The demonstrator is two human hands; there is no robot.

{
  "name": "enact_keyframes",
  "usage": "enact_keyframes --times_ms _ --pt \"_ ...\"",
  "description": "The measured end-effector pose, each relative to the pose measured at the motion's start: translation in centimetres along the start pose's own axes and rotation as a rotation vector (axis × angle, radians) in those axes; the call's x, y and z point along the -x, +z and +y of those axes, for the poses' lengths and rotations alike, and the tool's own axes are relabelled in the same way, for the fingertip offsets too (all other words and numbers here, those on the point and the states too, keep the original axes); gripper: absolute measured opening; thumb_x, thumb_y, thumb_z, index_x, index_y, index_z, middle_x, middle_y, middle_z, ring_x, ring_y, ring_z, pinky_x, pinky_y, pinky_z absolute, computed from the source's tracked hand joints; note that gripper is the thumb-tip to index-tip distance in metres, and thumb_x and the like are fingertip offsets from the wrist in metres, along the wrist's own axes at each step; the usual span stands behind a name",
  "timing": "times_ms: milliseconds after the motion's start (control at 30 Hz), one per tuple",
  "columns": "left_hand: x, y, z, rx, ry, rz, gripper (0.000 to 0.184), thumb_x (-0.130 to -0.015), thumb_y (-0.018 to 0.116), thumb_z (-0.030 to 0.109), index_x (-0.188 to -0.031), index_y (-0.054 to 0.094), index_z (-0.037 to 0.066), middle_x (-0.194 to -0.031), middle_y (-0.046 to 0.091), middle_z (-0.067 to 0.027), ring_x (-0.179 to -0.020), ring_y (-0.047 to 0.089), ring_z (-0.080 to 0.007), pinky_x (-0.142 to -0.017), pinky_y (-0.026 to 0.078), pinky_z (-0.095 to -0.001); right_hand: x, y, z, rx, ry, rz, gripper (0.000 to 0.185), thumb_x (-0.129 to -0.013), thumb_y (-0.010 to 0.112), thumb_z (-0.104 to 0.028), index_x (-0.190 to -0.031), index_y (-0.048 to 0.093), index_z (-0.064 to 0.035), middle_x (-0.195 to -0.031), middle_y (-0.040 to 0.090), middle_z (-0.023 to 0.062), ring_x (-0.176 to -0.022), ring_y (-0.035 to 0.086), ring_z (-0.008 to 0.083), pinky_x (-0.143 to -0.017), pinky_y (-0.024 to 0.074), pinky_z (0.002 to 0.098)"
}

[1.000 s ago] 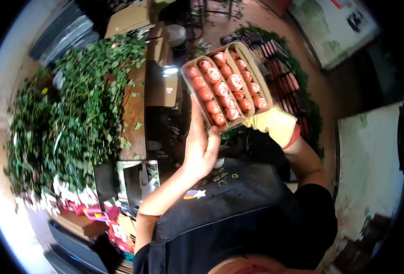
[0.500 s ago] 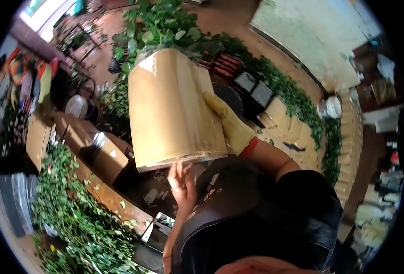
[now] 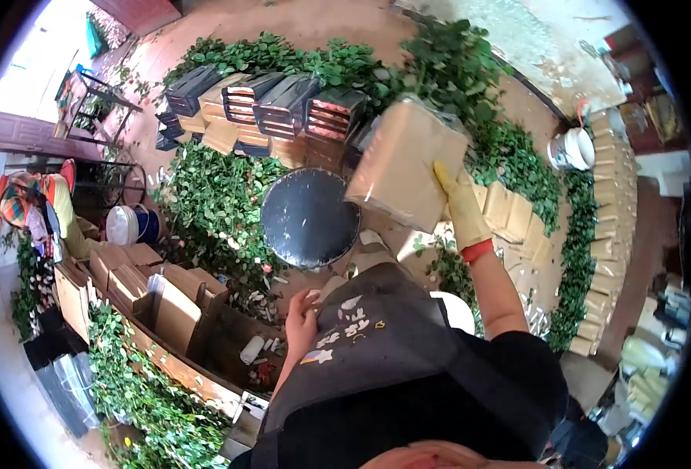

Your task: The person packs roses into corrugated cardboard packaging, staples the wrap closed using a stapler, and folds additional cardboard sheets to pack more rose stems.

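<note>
Leaf-strewn floor (image 3: 322,23) surrounds a worker before me, whose right hand, in a yellow glove (image 3: 463,207), is clamped on the edge of a paper-wrapped bundle (image 3: 408,168), leafy stems (image 3: 451,51) showing at its far end. Within the last half second the bare left hand (image 3: 302,319) has come away from the bundle's lower edge; it hangs apart beside the apron (image 3: 361,328), fingers loosely curled around nothing visible, so the right appears to carry the load alone. Left of the glove, a round black stool (image 3: 310,219) crowds the bundle's corner; stacked packs (image 3: 287,102) limit room ahead-left, while floor shows between the hands.
</note>
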State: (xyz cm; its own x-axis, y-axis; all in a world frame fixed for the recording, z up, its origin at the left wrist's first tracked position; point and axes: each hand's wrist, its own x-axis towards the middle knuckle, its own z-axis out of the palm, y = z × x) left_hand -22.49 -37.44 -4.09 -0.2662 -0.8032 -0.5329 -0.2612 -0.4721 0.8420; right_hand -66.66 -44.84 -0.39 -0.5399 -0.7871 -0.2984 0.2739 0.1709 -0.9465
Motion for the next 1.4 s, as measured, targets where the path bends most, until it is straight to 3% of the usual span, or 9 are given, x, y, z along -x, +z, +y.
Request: enact_keyframes --times_ms 400,500,633,667,867,933,1033,1200,1400 --pt "1.9 8.4 2.0 -0.225 -0.132 0.271 0.046 -0.100 0.050 0.003 -0.145 0.049 0.005 -0.127 0.074 -0.0167 -0.113 0.073 -0.0276 -0.098 0.056 -0.0372 -21.0 1.7 8.8 0.071 0.214 -0.023 0.070 -0.099 0.069 -0.045 -0.154 0.047 -0.0077 -0.144 0.060 0.0068 -0.123 0.061 0.0226 -0.099 0.0534 0.0385" --pt "4.4 9.6 -0.4 -0.146 -0.178 0.384 0.044 -0.101 0.050 0.001 -0.145 0.050 0.004 -0.126 0.074 -0.0171 -0.107 0.074 -0.0233 -0.095 0.057 -0.0357 -28.2 2.4 22.6 0.299 0.214 0.103 0.077 -0.098 0.071 -0.048 -0.155 0.042 -0.0057 -0.146 0.058 0.0105 -0.123 0.061 0.0261 -0.097 0.0542 0.0445" --pt "6.5 10.7 -2.8 0.076 -0.172 0.492 0.048 -0.099 0.043 -0.006 -0.146 0.048 0.000 -0.129 0.070 -0.0202 -0.109 0.071 -0.0223 -0.097 0.055 -0.0343 -22.4 6.3 14.6 0.142 0.089 0.122 0.070 -0.101 0.068 -0.036 -0.152 0.044 0.0056 -0.152 0.054 0.0184 -0.134 0.055 0.0293 -0.113 0.0423 0.0384" --pt "6.9 11.3 -3.4 0.150 -0.146 0.535 0.048 -0.098 0.042 -0.007 -0.146 0.047 -0.001 -0.130 0.069 -0.0211 -0.110 0.070 -0.0226 -0.098 0.054 -0.0341 -23.0 5.0 16.1 0.196 0.144 0.089 0.094 -0.096 0.071 -0.041 -0.160 0.026 0.0103 -0.164 0.039 0.0230 -0.146 0.043 0.0330 -0.121 0.0335 0.0393" --pt "10.3 12.1 -2.4 0.334 -0.215 0.747 0.048 -0.098 0.042 -0.007 -0.146 0.047 -0.002 -0.130 0.068 -0.0197 -0.112 0.069 -0.0225 -0.100 0.053 -0.0329 -13.7 9.4 10.2 0.319 -0.068 -0.002 0.060 -0.108 0.059 -0.022 -0.160 0.036 -0.0003 -0.159 0.046 0.0181 -0.143 0.047 0.0284 -0.123 0.0332 0.0413" --pt "11.1 12.1 -5.5 0.420 -0.145 0.799 0.049 -0.097 0.041 -0.009 -0.145 0.047 -0.003 -0.132 0.067 -0.0198 -0.114 0.069 -0.0235 -0.102 0.053 -0.0338 -11.7 12.1 10.7 0.551 -0.317 -0.224 0.052 -0.108 0.061 -0.019 -0.155 0.047 -0.0010 -0.144 0.059 0.0127 -0.130 0.056 0.0236 -0.115 0.0427 0.0377" --pt "11.6 10.7 -6.7 0.553 -0.136 0.849 0.051 -0.096 0.041 -0.011 -0.146 0.047 -0.002 -0.137 0.065 -0.0202 -0.121 0.066 -0.0245 -0.106 0.051 -0.0353 -4.6 20.0 11.4 0.060 -0.002 -0.712 0.040 -0.109 0.058 -0.015 -0.147 0.056 -0.0047 -0.136 0.064 0.0089 -0.120 0.062 0.0160 -0.108 0.0480 0.0326" --pt "13.9 5.9 -7.2 0.652 -0.106 0.880 0.049 -0.099 0.044 -0.008 -0.147 0.047 0.000 -0.139 0.063 -0.0186 -0.120 0.063 -0.0212 -0.107 0.048 -0.0318 11.0 30.4 10.3 0.418 0.253 -1.339 0.040 -0.110 0.057 -0.020 -0.146 0.055 -0.0023 -0.131 0.066 0.0109 -0.120 0.063 0.0191 -0.106 0.0490 0.0325" --pt "16.9 2.4 -13.3 0.817 -0.040 1.039 0.046 -0.098 0.044 -0.010 -0.142 0.052 0.000 -0.134 0.065 -0.0168 -0.117 0.065 -0.0203 -0.107 0.049 -0.0330 19.8 35.0 21.9 0.531 0.521 -1.528 0.052 -0.110 0.058 -0.033 -0.152 0.047 -0.0055 -0.132 0.065 0.0119 -0.118 0.065 0.0232 -0.098 0.0543 0.0397"
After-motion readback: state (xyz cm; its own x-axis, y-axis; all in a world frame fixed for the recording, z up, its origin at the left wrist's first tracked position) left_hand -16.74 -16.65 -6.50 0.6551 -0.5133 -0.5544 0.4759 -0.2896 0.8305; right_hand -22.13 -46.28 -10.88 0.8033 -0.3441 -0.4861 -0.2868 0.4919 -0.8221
